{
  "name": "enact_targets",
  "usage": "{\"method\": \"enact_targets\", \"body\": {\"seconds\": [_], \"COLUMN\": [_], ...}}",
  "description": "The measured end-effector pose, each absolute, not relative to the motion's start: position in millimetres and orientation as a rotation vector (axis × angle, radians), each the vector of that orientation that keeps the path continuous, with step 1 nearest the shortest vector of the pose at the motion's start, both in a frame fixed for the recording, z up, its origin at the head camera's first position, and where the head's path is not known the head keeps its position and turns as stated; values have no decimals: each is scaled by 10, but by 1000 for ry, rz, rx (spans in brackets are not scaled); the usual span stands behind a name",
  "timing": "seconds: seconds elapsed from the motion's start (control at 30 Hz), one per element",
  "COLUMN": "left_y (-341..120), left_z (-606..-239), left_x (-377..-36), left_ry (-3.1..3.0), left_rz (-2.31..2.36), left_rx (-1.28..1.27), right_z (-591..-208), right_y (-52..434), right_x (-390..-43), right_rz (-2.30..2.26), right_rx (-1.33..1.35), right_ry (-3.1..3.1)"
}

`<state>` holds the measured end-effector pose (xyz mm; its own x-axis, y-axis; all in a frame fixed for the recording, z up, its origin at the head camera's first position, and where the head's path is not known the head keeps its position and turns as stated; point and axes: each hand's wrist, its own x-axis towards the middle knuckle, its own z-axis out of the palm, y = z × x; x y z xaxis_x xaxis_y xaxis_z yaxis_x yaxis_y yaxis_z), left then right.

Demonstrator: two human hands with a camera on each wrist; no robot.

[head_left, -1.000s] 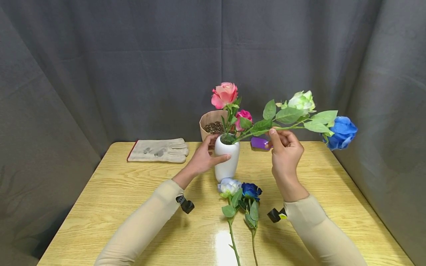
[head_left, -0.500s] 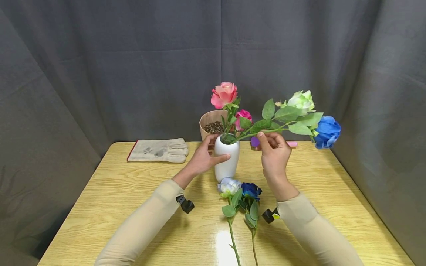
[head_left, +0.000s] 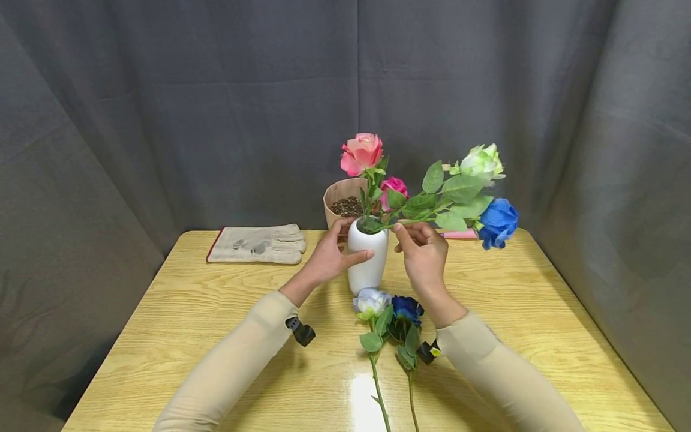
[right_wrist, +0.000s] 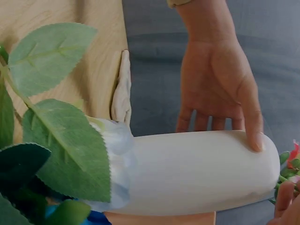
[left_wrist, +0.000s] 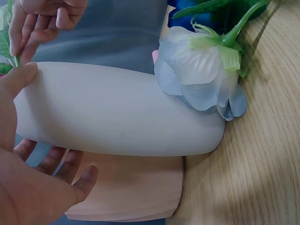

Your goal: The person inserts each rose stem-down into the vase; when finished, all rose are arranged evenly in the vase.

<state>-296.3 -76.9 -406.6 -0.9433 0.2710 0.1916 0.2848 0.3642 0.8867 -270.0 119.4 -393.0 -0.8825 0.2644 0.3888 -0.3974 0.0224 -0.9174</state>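
At tabletop (head_left: 178, 300) centre: left hand (head_left: 326, 259) cupping white vase (head_left: 368, 258), thumb on front, fingers curled behind. Just right of vase mouth: right hand (head_left: 423, 257), fingers pinching stems of blue rose (head_left: 498, 222) and green-white rose (head_left: 481, 161). Stems' long axis near-horizontal, cut ends leftward in mouth, blooms out right. Right hand nearer stems.

A pale wooden table (head_left: 216, 312) with a glossy glare patch stands enclosed on three sides by dark grey curtains (head_left: 189, 108).
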Motion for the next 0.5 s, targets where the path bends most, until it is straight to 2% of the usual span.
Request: {"method": "enact_targets", "body": {"seconds": [0.5], "left_y": [-761], "left_z": [-4077], "left_x": [-2948], "left_ry": [-2585], "left_rz": [-1688], "left_rx": [-528], "right_z": [-3967], "right_y": [1133], "right_x": [-2754], "right_rz": [1854], "right_rx": [119], "right_ry": [-1968]}}
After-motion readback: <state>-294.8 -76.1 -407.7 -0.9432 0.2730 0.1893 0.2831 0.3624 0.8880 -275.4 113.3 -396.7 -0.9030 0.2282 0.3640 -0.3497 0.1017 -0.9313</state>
